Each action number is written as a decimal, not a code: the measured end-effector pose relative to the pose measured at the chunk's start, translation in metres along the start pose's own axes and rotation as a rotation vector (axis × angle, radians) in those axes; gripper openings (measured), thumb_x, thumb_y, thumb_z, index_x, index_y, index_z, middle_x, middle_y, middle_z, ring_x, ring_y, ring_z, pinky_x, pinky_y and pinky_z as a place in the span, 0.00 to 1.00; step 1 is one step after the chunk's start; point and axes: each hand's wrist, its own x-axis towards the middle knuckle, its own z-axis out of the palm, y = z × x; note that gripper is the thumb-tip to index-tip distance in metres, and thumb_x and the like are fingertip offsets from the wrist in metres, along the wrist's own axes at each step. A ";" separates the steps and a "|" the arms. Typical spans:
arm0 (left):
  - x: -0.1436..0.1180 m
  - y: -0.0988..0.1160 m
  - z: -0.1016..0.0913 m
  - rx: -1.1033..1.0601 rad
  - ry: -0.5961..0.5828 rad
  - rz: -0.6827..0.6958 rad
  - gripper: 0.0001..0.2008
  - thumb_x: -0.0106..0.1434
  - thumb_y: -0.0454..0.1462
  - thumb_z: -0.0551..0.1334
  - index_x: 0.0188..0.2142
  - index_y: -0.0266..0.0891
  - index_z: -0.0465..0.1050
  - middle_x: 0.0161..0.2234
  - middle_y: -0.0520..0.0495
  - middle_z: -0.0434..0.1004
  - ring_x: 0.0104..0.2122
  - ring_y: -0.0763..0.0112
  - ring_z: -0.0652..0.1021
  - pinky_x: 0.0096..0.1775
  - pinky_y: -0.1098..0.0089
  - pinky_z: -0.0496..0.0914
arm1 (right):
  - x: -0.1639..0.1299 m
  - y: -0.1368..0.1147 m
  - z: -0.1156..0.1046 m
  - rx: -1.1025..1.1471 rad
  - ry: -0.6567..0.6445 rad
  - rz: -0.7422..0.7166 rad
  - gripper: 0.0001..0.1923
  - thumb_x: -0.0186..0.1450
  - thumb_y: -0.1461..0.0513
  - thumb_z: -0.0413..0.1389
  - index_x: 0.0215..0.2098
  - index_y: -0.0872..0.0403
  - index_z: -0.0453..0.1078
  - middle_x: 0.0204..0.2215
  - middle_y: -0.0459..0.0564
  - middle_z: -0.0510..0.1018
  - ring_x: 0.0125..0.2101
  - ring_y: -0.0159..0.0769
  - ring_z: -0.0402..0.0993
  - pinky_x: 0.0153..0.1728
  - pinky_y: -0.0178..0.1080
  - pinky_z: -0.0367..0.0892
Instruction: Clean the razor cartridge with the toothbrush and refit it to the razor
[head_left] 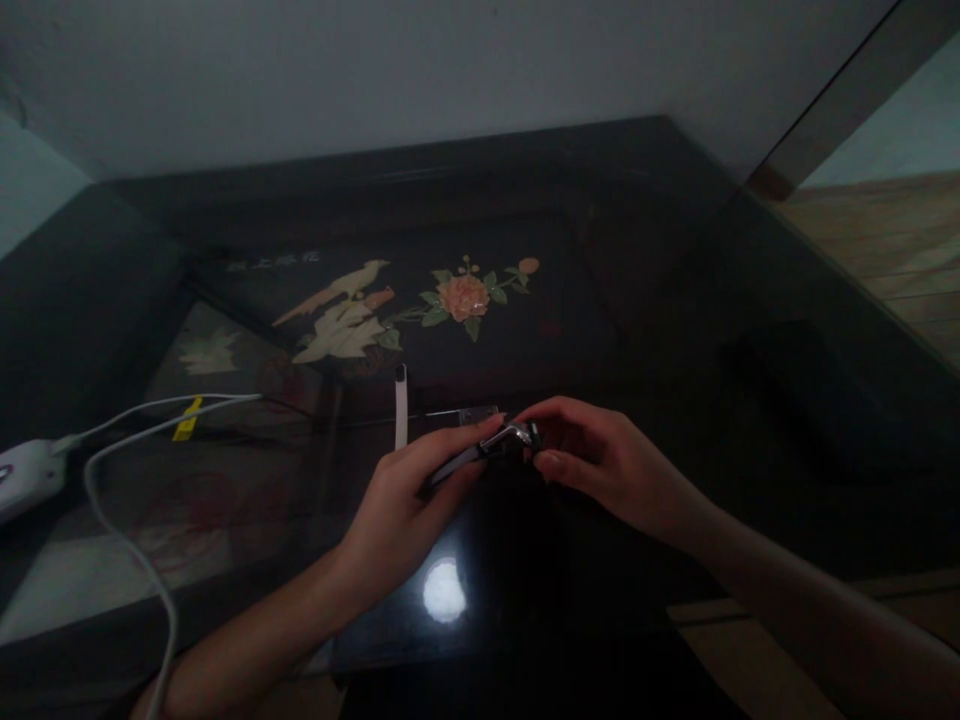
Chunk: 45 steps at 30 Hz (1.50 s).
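Observation:
A slim tool that looks like a razor (517,432), with a dark and grey handle and a shiny curved metal neck, is held above the black table. My left hand (409,495) is closed around its handle, thumb on top. The fingers of my right hand (600,460) pinch the dark end of the tool; they partly hide that end. Just behind my left hand, a white strip with a black tip (401,405) stretches away from me, its near end hidden by the hand. A small clear piece (478,413) lies behind my fingertips.
The glossy black table (637,250) bears a bird and flower picture (463,298). A white power strip or adapter (30,478) sits at the left with white cables (135,545) and a yellow tag (187,420). A dark object (810,400) lies at the right.

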 end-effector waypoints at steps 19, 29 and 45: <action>-0.002 0.001 -0.001 0.021 -0.054 0.054 0.21 0.69 0.31 0.52 0.59 0.50 0.66 0.42 0.48 0.77 0.39 0.70 0.76 0.38 0.74 0.71 | -0.001 -0.002 0.002 -0.067 0.009 -0.028 0.15 0.63 0.53 0.58 0.44 0.54 0.70 0.32 0.48 0.77 0.30 0.34 0.73 0.27 0.33 0.67; -0.002 0.000 -0.001 0.029 -0.050 0.088 0.22 0.70 0.31 0.52 0.59 0.51 0.65 0.40 0.49 0.75 0.37 0.72 0.75 0.37 0.75 0.70 | -0.002 -0.003 0.002 -0.062 0.015 -0.048 0.15 0.63 0.55 0.58 0.45 0.54 0.70 0.31 0.47 0.76 0.30 0.33 0.72 0.28 0.33 0.67; -0.001 0.000 0.002 -0.073 0.143 -0.042 0.17 0.69 0.36 0.55 0.56 0.51 0.65 0.42 0.53 0.76 0.37 0.73 0.75 0.42 0.74 0.69 | -0.003 -0.003 0.002 -0.021 0.026 -0.062 0.16 0.63 0.58 0.57 0.48 0.55 0.68 0.30 0.45 0.74 0.28 0.29 0.71 0.27 0.30 0.65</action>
